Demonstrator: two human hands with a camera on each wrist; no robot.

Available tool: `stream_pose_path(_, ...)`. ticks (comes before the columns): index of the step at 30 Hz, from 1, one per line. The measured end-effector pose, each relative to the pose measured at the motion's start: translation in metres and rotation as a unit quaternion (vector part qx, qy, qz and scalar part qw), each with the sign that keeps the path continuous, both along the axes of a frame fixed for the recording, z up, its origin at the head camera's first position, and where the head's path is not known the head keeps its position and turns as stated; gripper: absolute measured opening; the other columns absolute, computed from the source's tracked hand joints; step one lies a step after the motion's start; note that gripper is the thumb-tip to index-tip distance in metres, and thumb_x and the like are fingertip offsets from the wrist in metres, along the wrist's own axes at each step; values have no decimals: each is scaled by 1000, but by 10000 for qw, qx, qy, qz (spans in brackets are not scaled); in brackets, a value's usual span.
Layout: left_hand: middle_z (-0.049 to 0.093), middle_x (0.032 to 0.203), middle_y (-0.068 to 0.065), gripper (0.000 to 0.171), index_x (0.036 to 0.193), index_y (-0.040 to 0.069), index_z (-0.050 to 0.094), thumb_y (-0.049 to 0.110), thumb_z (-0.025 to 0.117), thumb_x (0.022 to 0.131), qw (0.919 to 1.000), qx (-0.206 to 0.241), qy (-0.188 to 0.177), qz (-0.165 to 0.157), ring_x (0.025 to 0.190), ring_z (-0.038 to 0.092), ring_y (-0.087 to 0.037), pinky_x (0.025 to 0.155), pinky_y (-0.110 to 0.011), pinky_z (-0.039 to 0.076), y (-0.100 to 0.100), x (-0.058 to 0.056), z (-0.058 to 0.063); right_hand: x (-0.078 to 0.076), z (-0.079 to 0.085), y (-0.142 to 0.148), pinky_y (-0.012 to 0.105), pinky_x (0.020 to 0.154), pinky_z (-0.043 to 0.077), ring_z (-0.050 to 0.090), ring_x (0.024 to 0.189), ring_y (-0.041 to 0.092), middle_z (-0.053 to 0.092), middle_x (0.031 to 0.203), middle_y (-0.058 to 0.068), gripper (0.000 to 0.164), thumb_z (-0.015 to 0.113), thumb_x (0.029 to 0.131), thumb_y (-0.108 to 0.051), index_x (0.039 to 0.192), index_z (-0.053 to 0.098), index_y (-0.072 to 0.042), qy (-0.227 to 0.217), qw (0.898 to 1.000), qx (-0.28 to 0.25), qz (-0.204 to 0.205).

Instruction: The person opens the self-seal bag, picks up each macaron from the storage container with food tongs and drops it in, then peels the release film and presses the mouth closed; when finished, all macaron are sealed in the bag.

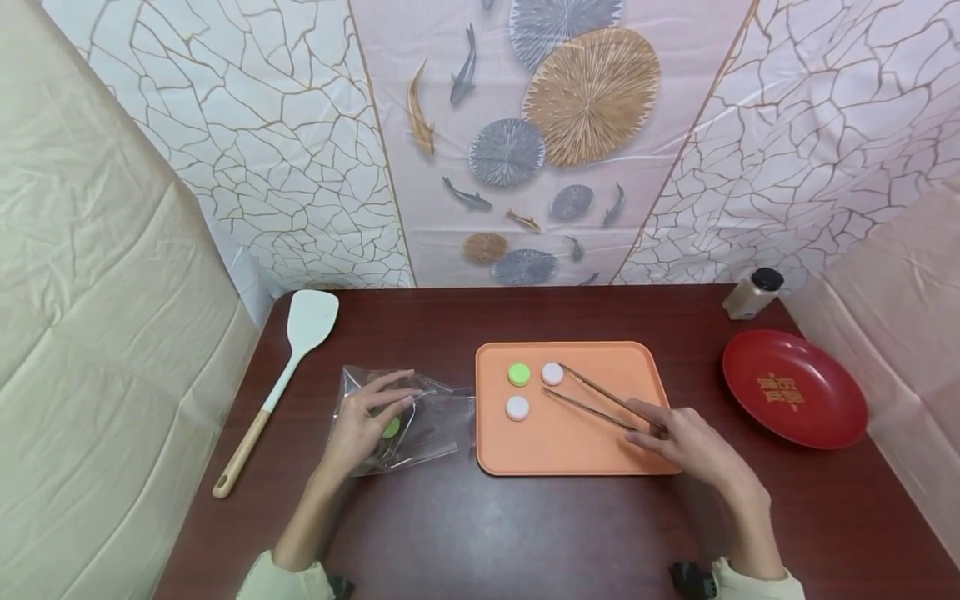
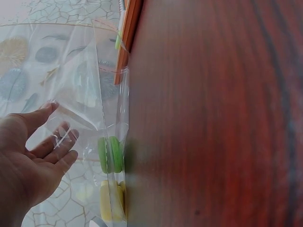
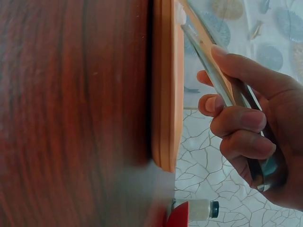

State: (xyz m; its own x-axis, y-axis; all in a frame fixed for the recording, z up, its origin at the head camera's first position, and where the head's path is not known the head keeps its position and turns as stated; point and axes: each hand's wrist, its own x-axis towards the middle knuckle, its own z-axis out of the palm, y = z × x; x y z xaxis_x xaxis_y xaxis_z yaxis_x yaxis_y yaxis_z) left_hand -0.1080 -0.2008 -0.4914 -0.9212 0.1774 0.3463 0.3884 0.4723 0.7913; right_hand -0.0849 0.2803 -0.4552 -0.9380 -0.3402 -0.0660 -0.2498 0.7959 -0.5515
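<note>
In the head view my left hand (image 1: pixel 356 425) is at a clear plastic bag (image 1: pixel 435 429) on the table's left half, its thumb and forefinger pinching the raised film. Inside the bag, the left wrist view shows a green macaron (image 2: pixel 110 154) and a yellow macaron (image 2: pixel 111 201). My right hand (image 1: pixel 693 442) grips metal tongs (image 1: pixel 600 392) over an orange tray (image 1: pixel 585 454). The tongs' spread tips stand either side of a white macaron (image 1: pixel 552 373); contact is unclear. Another white macaron (image 1: pixel 517 407) and a green macaron (image 1: pixel 519 374) lie on the tray nearby.
A white spatula (image 1: pixel 311 321) with a wooden handle lies at the far left. To the right of the tray are a red plate (image 1: pixel 795 387) and a black-capped jar (image 1: pixel 752 293). Patterned cloth (image 1: pixel 285 142) hangs along the table's back edge.
</note>
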Motion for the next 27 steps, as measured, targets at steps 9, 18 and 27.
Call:
stream_pose_path(9,76,139,-11,21,115,9,87,1,82,96,10000,-22,-58,5,139,67,-36,110,-60,54,0,0,-1,-3,-7,2,24,59,38,43,62,3,49,69,-9,45,85,98,-21,138,73,-5,-58,10000,18,45)
stream_pose_path(18,76,139,-10,21,114,9,87,1,82,96,9999,-22,-95,40,139,67,-36,112,-60,53,0,0,0,-3,-1,6,24,63,41,45,66,2,47,70,-11,46,84,98,-21,139,73,-3,-26,9996,55,272)
stream_pose_path(27,76,139,-12,21,115,9,87,1,82,96,9999,-66,-132,34,139,67,-36,113,-60,53,1,0,2,-3,7,-7,23,63,43,50,73,2,62,79,-12,47,82,100,-25,142,73,-7,-114,9975,-415,554)
